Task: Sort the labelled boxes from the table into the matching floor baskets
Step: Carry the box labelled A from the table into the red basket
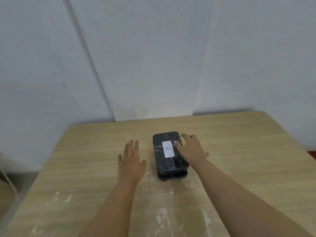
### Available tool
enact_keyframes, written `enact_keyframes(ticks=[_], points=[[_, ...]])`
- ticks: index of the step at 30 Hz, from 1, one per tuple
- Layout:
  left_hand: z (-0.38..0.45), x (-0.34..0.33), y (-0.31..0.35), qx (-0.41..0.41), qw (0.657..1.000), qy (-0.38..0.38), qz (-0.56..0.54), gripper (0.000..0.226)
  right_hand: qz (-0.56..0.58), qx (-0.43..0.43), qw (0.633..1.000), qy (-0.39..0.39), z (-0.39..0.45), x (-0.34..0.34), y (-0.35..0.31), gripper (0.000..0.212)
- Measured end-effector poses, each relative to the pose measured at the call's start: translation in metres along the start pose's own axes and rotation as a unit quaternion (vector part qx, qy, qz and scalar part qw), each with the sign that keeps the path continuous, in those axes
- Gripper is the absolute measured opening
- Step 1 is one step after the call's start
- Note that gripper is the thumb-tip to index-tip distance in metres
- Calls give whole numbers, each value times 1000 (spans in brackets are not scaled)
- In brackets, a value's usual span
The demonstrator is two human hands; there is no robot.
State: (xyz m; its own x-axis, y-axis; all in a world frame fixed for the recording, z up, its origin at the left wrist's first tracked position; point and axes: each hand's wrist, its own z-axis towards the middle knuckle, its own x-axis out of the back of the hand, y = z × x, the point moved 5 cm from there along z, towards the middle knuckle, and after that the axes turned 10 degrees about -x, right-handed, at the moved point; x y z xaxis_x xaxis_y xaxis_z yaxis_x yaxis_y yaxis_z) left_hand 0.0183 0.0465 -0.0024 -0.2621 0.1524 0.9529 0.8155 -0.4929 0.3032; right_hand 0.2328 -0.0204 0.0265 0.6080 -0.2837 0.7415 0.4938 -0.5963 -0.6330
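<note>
A black box (168, 164) with a white label marked "A" (168, 148) lies on the wooden table (239, 151), a little past its middle. My right hand (192, 148) rests against the box's right edge, thumb on the lid beside the label and fingers spread over the far right corner. Whether it grips the box I cannot tell. My left hand (131, 159) hovers flat and open just left of the box, fingers apart, a small gap away from it.
A pale wall stands directly behind the table's far edge. White smears mark the near part of the tabletop. A strip of floor and a light object (6, 177) show past the table's left edge. No baskets are in view.
</note>
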Motion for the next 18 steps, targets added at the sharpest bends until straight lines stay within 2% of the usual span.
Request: enact_keyframes(ticks=[5, 10, 15, 18], points=[[8, -59, -11, 53, 990, -133, -17, 77, -15, -100, 995, -4, 21, -33, 23, 63], [10, -88, -21, 96, 975, -202, -13, 75, -33, -107, 994, 2, 29, -46, 31, 58], [12, -86, -23, 106, 969, -222, -24, 74, 1, -106, 994, -2, 29, -44, 29, 53], [18, -67, -20, 126, 966, -178, -139, 66, 84, -91, 992, -1, 20, -30, 20, 41]])
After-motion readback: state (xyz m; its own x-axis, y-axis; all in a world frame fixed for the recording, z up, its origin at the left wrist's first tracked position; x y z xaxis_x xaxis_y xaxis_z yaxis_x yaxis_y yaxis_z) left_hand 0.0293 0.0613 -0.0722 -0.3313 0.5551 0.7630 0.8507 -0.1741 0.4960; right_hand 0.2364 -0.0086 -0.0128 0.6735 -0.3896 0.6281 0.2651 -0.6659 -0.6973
